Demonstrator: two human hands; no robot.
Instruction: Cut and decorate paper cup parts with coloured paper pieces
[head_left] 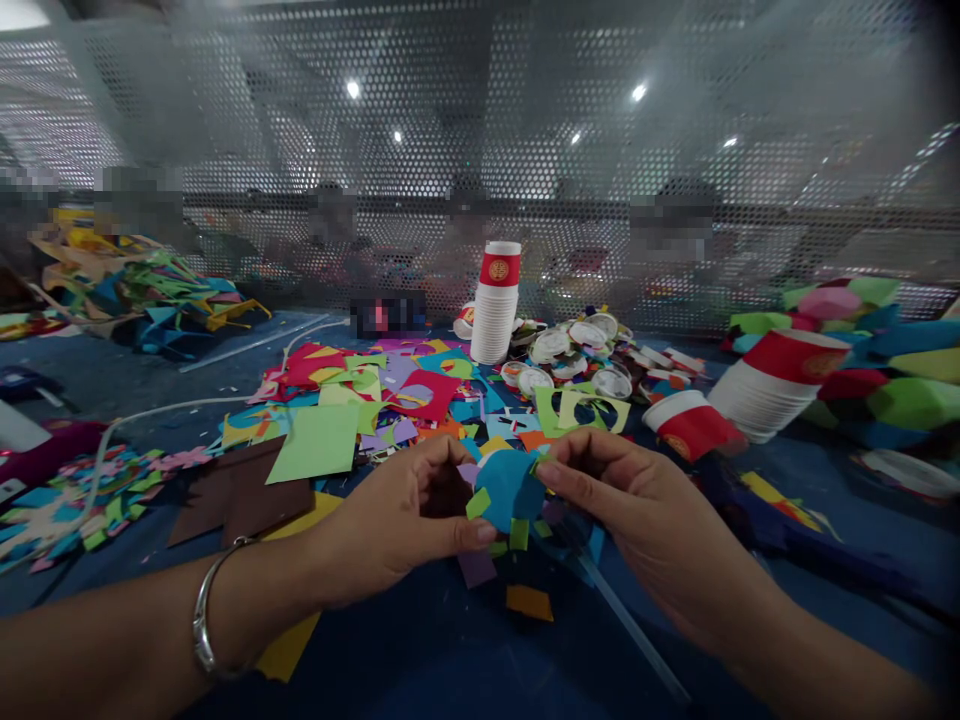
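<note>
Many scraps of colored paper are covering the blue table point(420, 660). At far left, a heap of cut paper strips point(150, 285) is sitting toward the back, and small flower-like cutouts point(105, 500) are lying nearer the front. A white cord point(180, 404) is curving across the table past them. Brown sheets point(262, 495) are lying beside a light green sheet point(315, 443), with a yellow sheet point(289, 640) partly showing under the left forearm, whose wrist is wearing a silver bangle point(201, 620).

The left hand point(420, 500) is curling its fingers at the left side of a blue paper piece point(510, 488), its thumb lying along the lower edge, so its grip is narrow and holding that piece. The blue paper piece is hanging between both hands, above the table, with green tabs point(518, 534) sticking out around its edge. An orange scrap point(529, 603) is lying below it. Behind, a stack of paper cups point(495, 310) is standing upright.

The right hand point(615, 480) is pinching a small green slip point(535, 466) at the blue paper piece's right edge, thumb and forefinger nearly meeting. Beyond it, round white-rimmed pieces point(589, 345) are lying piled. Farther right, red-and-white cups point(776, 385) are leaning near multicolored paper shapes point(892, 360).
</note>
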